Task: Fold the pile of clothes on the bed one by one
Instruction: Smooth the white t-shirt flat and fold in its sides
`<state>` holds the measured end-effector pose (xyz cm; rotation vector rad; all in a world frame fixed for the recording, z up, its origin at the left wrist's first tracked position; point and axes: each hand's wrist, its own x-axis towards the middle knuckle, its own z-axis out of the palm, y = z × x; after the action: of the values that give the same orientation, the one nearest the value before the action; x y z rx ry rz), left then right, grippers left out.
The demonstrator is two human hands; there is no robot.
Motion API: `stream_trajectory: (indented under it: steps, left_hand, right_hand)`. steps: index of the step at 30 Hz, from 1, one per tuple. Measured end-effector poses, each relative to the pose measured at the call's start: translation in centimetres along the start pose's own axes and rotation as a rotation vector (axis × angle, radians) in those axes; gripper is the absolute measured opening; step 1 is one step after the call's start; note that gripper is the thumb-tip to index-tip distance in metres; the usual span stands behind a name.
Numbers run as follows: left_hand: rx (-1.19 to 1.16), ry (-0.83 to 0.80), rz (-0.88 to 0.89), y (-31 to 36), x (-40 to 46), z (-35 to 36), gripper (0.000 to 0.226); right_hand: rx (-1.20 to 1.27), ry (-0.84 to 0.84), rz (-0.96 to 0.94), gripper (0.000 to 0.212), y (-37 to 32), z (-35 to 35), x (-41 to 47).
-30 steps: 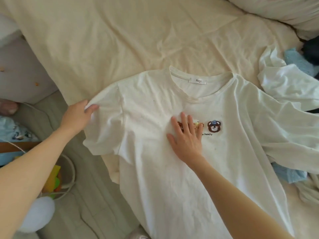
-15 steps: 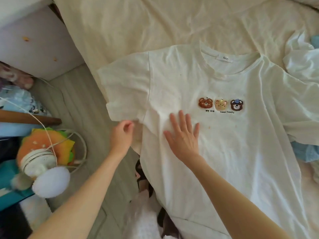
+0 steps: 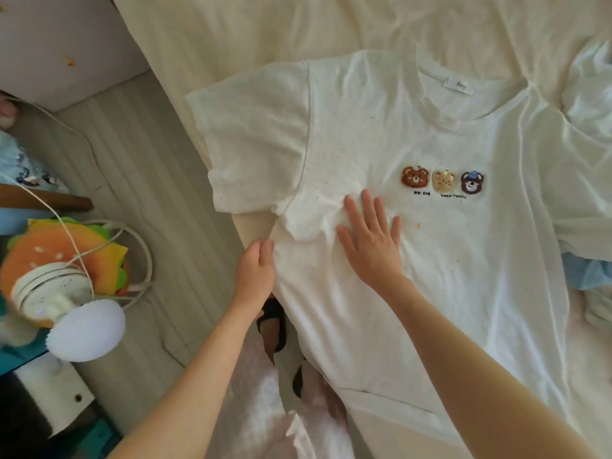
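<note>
One T-shirt (image 3: 414, 260) sleeve cut off right.

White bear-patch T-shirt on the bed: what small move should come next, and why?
Probably the left hand should carry the side edge it grips inward across the white cotton T-shirt with three bear patches. The shirt lies face up and spread on the cream bedsheet, and the right hand presses flat on its chest, anchoring it for a fold.

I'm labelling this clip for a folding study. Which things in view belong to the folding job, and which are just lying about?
Part of the job:
white T-shirt
left hand at its side edge
right hand flat on it
other clothes
bed

Lying about:
burger plush
white cable
slipper
</note>
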<state>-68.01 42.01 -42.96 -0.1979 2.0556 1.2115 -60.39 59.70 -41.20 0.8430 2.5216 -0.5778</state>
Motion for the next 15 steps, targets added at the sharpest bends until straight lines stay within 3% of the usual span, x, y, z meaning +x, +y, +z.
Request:
stream_trajectory:
  steps: [4, 6, 8, 11, 15]
  left_hand:
    - [-0.084, -0.160, -0.027, -0.3, -1.4, 0.3, 0.014]
    - [-0.101, -0.228, -0.015, -1.2, -2.3, 0.5, 0.030]
    - [-0.067, -0.142, 0.027, -2.2, -2.9, 0.4, 0.030]
    - [-0.009, -0.006, 0.114, -3.4, -3.5, 0.2, 0.003]
    - [0.041, 0.079, 0.199, -3.7, -4.3, 0.0, 0.013]
  right_hand:
    - [0.028, -0.013, 0.019, 0.056, -0.4, -0.3, 0.0]
    - [0.064, -0.018, 0.031, 0.057, -0.6, -0.4, -0.1]
    - [0.082, -0.014, 0.033, 0.057, -0.7, -0.3, -0.4]
    - [0.055, 0.007, 0.010, 0.059, -0.9, 0.3, -1.6]
    - [0.023, 0.024, -0.024, 0.060, -0.9, 1.0, -3.7]
